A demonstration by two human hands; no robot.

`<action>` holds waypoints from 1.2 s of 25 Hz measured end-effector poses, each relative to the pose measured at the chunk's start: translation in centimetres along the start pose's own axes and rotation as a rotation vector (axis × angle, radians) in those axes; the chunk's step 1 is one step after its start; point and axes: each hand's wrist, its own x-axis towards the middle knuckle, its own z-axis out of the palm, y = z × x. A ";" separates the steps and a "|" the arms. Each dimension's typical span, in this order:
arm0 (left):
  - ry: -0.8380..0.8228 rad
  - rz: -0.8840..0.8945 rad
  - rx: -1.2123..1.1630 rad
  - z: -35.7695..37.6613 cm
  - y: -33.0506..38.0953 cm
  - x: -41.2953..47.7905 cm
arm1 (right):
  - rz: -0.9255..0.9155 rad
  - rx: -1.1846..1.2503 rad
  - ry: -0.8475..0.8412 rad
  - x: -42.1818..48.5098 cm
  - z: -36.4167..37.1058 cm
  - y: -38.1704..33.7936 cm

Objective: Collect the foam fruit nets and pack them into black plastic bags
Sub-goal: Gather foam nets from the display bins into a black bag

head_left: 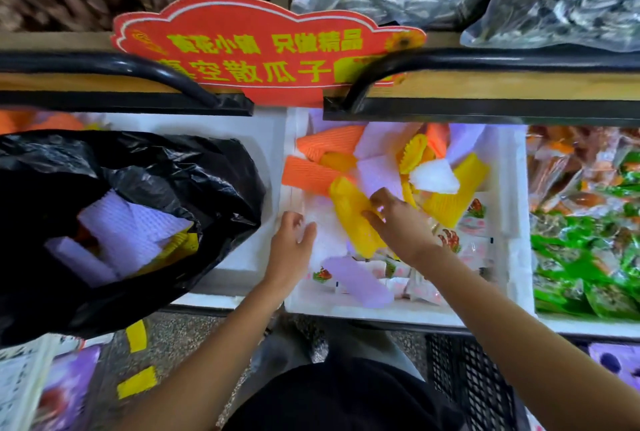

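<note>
Over a white foam box (pixel 514 222), the right hand (pixel 398 219) pinches a yellow net (pixel 351 222); the left hand (pixel 291 245) seems loosely open.

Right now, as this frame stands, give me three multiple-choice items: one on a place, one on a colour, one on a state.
1. Where does the crumpled black plastic bag sit relative to the white foam box?
A. To its left
B. To its right
C. Inside it

2. What colour is the ribbed foam fruit net that the right hand grips?
A. Orange
B. Yellow
C. Green

3. What state is the black plastic bag in?
A. Tied shut
B. Open, with nets inside
C. Open but empty

Answers:
1 A, the bag fills the left of the view and the box sits in the middle.
2 B, the hand's fingers curl on a yellow net.
3 B, pale purple nets show through its mouth.
</note>
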 end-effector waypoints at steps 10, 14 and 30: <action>0.086 -0.135 -0.213 0.3 2.8 -2.4 | -0.014 0.418 0.063 -5.7 -3.1 0.2; -0.123 -0.307 -0.362 1.3 4.3 -3.9 | 0.075 0.365 -0.220 -6.4 0.9 -0.5; 0.317 -0.283 -0.265 -3.2 -2.7 -5.5 | 0.108 -0.125 -0.512 -6.4 8.5 2.0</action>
